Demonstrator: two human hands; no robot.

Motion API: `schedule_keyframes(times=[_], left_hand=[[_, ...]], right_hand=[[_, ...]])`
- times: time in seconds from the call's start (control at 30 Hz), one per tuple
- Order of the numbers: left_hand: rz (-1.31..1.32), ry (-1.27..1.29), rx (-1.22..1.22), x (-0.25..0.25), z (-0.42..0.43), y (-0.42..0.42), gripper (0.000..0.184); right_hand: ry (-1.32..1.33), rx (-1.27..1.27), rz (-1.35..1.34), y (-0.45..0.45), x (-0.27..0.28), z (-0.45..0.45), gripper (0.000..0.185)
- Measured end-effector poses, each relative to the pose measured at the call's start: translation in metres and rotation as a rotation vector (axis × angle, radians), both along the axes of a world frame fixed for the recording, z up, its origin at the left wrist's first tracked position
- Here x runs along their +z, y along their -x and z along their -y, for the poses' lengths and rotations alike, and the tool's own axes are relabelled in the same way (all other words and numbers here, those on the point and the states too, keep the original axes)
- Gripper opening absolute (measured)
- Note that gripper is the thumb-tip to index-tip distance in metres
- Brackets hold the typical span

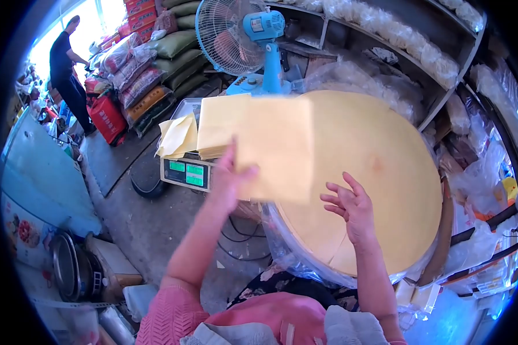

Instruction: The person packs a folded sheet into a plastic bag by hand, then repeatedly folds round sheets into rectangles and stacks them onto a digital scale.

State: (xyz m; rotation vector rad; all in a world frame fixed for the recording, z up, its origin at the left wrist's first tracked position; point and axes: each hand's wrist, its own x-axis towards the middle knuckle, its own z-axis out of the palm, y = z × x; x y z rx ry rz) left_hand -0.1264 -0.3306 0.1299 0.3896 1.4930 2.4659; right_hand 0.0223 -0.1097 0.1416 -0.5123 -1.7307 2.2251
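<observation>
My left hand [227, 181] grips the near left edge of a square, pale yellow sheet [279, 149], thumb on top. The sheet is slightly blurred and hangs between the scale and a large round yellow slab of the same colour [385, 149]. My right hand [351, 210] is held above the round slab with its fingers apart and nothing in them. Beside the held sheet, a stack of square yellow sheets [221, 123] lies on a digital scale [175, 178] with lit green displays. A loose, folded yellow piece [178, 135] rests left of the stack.
A blue fan [265, 57] stands behind the scale. Filled sacks [178, 43] are piled at the back left, near a standing person [69, 69]. Shelves with plastic-wrapped goods [408, 43] line the back right. Metal pans [69, 267] stand at lower left.
</observation>
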Motion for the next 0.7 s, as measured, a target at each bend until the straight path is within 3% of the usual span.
schedule_keyframes(times=[0.07,0.13,0.27,0.33,0.53,0.7], left_hand=[[-0.163,0.027,0.104,0.012,0.023,0.055,0.081],[-0.15,-0.001,0.095,0.016,0.045,0.107,0.081],[0.045,0.221,0.179,-0.01,0.069,0.174,0.083],[0.109,0.354,0.195,-0.026,0.071,0.19,0.082],[0.147,0.375,0.153,-0.01,0.064,0.176,0.08],[0.015,0.572,0.142,-0.034,0.076,0.2,0.076]], right_hand=[[0.013,0.01,0.014,-0.009,-0.006,-0.009,0.053],[0.007,0.008,0.068,-0.027,-0.027,-0.023,0.053],[0.079,-0.064,0.194,-0.063,-0.065,-0.039,0.049],[0.107,-0.103,0.253,-0.084,-0.075,-0.045,0.045],[0.128,-0.181,0.315,-0.123,-0.092,-0.062,0.041],[0.082,-0.192,0.313,-0.137,-0.104,-0.067,0.037]])
